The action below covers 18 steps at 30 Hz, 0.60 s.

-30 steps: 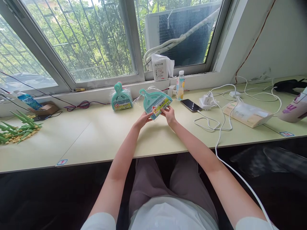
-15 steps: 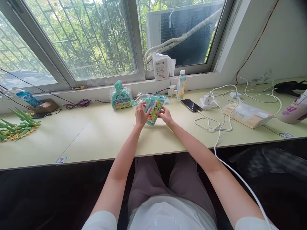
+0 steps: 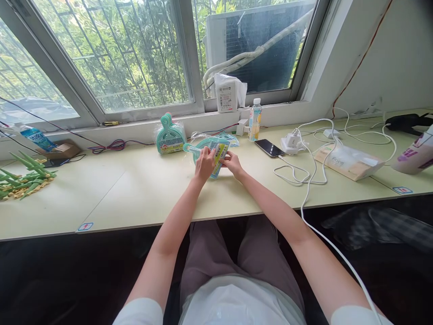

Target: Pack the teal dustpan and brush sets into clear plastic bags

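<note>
Two pinching grips — left hand (image 3: 204,163), right hand (image 3: 234,163) — on one wrapped teal dustpan (image 3: 221,150)

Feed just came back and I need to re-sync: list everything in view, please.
dustpan: 1, teal, wrapped, in both hands
dustpan stack: 1, teal, leaning on the sill
tissue pack: 1, white, on the sill
bottle: 1, clear with yellow label, upright by the sill
phone: 1, black, right of the hands
charger: 1, white, beside the phone, cables trailing
wipes pack: 1, clear over tan, desk right
green sticks: 1 bundle, desk far left
desk: 1, pale yellow
left hand: 1, gripping the dustpan
right hand: 1, on the dustpan's edge
</note>
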{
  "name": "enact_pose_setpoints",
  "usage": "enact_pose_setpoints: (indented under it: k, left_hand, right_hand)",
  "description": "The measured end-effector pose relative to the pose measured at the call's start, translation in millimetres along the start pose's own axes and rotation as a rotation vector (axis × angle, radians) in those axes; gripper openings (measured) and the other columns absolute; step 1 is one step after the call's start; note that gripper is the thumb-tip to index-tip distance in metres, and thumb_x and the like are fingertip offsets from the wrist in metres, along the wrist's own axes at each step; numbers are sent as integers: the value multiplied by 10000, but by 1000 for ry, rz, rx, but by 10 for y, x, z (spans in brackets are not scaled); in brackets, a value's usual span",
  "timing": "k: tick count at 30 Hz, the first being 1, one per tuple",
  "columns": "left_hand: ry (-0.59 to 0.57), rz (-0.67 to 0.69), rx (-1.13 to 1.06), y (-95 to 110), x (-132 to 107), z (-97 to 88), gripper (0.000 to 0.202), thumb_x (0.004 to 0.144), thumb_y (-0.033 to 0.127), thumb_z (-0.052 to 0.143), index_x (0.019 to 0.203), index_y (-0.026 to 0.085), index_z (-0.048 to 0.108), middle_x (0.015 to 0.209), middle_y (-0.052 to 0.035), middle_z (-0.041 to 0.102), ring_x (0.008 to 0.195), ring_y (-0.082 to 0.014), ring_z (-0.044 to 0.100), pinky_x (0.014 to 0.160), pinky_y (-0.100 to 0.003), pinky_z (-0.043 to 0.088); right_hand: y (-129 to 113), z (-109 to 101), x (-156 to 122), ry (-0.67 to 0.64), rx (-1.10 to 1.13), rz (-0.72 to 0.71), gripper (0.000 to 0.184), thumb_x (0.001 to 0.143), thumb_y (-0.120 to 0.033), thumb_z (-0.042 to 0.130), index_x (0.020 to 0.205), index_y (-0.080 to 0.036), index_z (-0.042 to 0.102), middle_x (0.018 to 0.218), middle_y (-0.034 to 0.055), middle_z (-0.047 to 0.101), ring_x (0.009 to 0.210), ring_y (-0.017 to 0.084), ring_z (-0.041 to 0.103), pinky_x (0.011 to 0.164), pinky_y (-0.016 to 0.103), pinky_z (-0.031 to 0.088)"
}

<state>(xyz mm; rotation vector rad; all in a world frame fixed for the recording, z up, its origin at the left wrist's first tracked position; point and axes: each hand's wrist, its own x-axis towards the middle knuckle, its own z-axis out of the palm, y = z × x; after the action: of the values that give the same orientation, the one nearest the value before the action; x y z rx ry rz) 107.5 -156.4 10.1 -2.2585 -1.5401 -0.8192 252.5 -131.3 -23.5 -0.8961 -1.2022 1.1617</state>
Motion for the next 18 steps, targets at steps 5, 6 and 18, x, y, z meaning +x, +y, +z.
enact_pose_setpoints:
  k: [5, 6, 18]
  left_hand:
    - [-34, 63, -9, 7, 15, 31, 543, 930, 220, 396, 1471, 170, 385, 1181, -160, 497, 1164, -275, 462, 760, -314, 513]
    - [-39, 75, -12, 7, 16, 36, 555, 925, 211, 405, 1476, 158, 373, 1188, -165, 492, 1161, -277, 460, 791, -330, 507]
    - [-122, 91, 160, 78, -21, 0, 549, 921, 175, 384, 1465, 250, 401, 1193, -156, 483, 1121, -291, 456, 876, -401, 433]
  right_hand:
    - [5, -32, 21, 35, 26, 8, 382, 673, -226, 818, 974, -193, 584, 806, 23, 717, 743, 185, 699, 792, 458, 622]
    - [6, -39, 23, 37, 29, 8, 379, 676, -222, 815, 974, -193, 583, 804, 22, 717, 740, 184, 699, 791, 458, 623]
    - [5, -51, 4, 1, -12, 38, 370, 702, -232, 788, 1008, -188, 583, 822, 34, 714, 754, 195, 706, 823, 472, 614]
